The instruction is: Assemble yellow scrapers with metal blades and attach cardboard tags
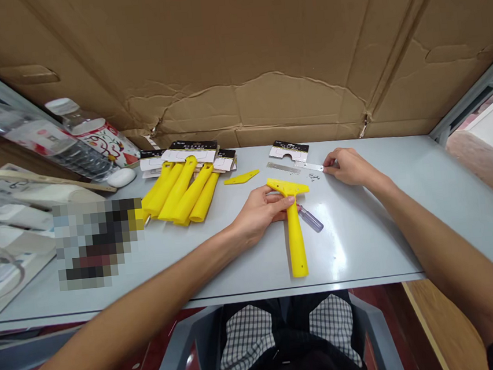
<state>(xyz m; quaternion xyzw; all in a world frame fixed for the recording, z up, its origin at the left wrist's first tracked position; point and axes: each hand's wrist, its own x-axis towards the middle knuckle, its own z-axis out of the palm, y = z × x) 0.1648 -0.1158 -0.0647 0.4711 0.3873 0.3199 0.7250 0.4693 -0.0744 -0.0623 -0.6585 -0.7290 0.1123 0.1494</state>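
My left hand is closed round the neck of a yellow plastic scraper handle, its wide head pointing away from me. My right hand pinches the right end of a flat metal strip with holes. Beside that strip lies a thin blade. Several small screws are scattered just below the strip. A screwdriver with a clear purple grip rests right of the handle, its tip end hidden. A yellow cover piece lies flat to the left.
Several yellow handles with card labels are piled at the left. A printed card lies at the back. Plastic bottles lean at the far left, near papers. Cardboard walls off the table's back edge.
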